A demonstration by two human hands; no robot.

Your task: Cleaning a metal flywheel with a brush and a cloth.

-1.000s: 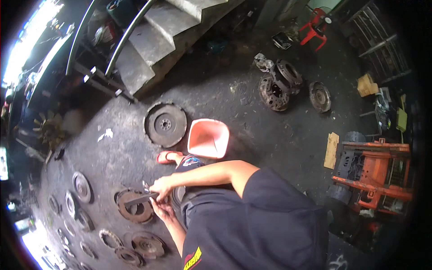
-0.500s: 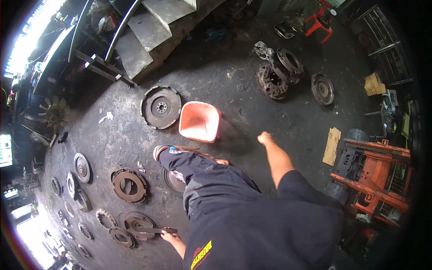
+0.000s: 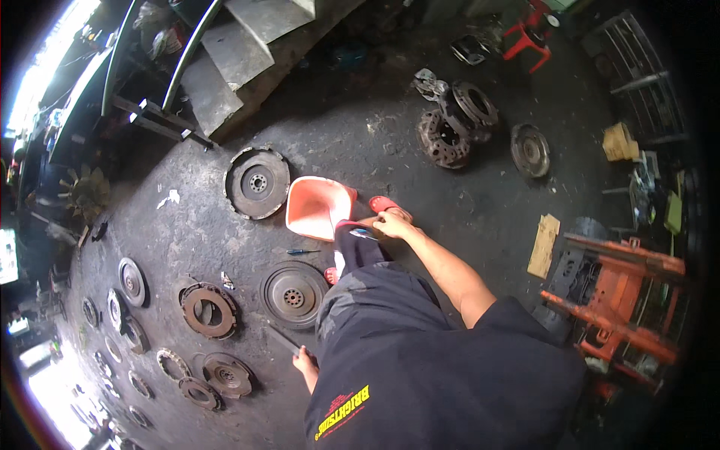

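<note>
In my left hand [image 3: 304,361] is a long, flat, dark metal bar [image 3: 282,339], gripped at one end. Its far end points toward a round grooved flywheel [image 3: 279,307] on the floor. My right hand [image 3: 391,225] has its fingers curled, close by my lower leg and a red clog [image 3: 384,204]; whatever it may hold is hidden. A blue-handled screwdriver [image 3: 298,251] lies between the flywheel and an orange plastic bin [image 3: 300,214]. Another large flywheel [image 3: 244,199] rests flat to the left of the bin.
Several clutch discs and rings, among them a rusty pressure plate [image 3: 196,321], are spread over the left floor. More clutch parts [image 3: 442,154] are piled far right. An orange metal frame [image 3: 626,292] and a piece of cardboard [image 3: 544,246] lie right; concrete steps [image 3: 236,56] rise at the back.
My right hand has come in from the right toward my leg and the clog. My left hand has moved the bar right, away from the lower-left discs. One foot has stepped to the right.
</note>
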